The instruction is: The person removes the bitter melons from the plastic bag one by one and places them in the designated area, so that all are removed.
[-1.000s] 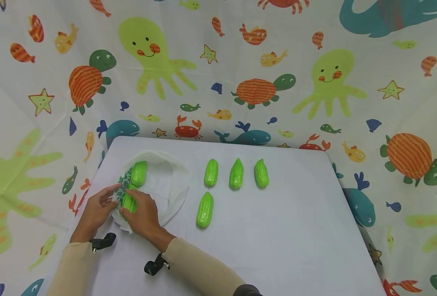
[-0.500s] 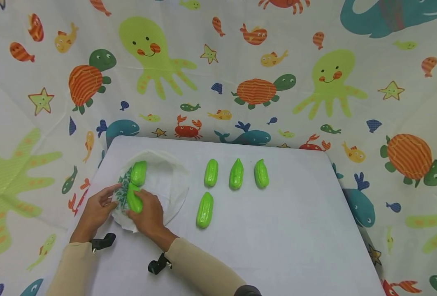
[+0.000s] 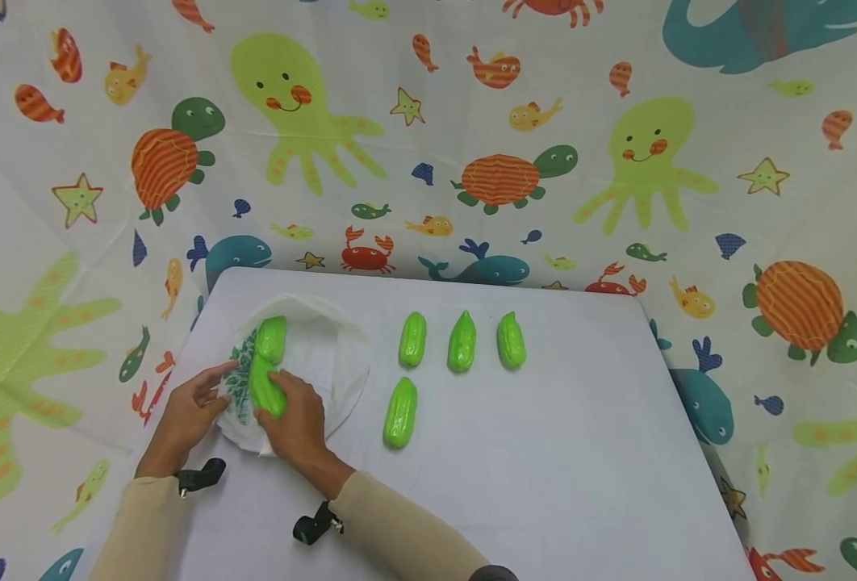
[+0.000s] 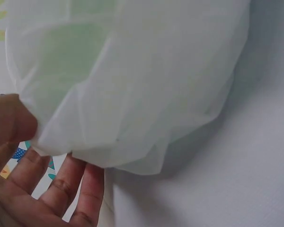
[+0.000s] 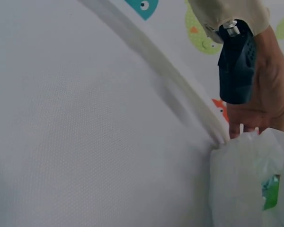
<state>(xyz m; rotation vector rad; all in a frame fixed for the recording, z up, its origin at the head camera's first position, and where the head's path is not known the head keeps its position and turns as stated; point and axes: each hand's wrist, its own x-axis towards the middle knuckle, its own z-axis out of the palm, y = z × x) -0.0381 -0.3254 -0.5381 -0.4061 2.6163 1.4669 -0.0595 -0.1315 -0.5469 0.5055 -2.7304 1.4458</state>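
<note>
A translucent white plastic bag (image 3: 349, 355) with a green leafy print lies spread at the table's left, its mouth open. My left hand (image 3: 192, 411) pinches its near-left rim between thumb and fingers; the left wrist view shows the thumb and fingers at the bag's edge. Inside the bag, my right hand (image 3: 294, 415) grips a glossy green gourd (image 3: 263, 383), fingers on its right side. Another green gourd (image 3: 271, 339) lies just beyond it in the bag, the two end to end. From the right wrist camera only the bag, a patch of green and my left hand (image 5: 265, 90) show.
Three green gourds stand in a row, the left gourd (image 3: 413, 339), the middle gourd (image 3: 461, 343) and the right gourd (image 3: 512, 341). One more gourd (image 3: 400, 413) lies nearer, right of the bag. A sea-animal printed cloth (image 3: 428, 121) hangs behind the white table (image 3: 545, 468).
My right hand has shifted slightly right with the gourd, which now lies more in line with the one beyond it. The left hand stays at the bag's rim.
</note>
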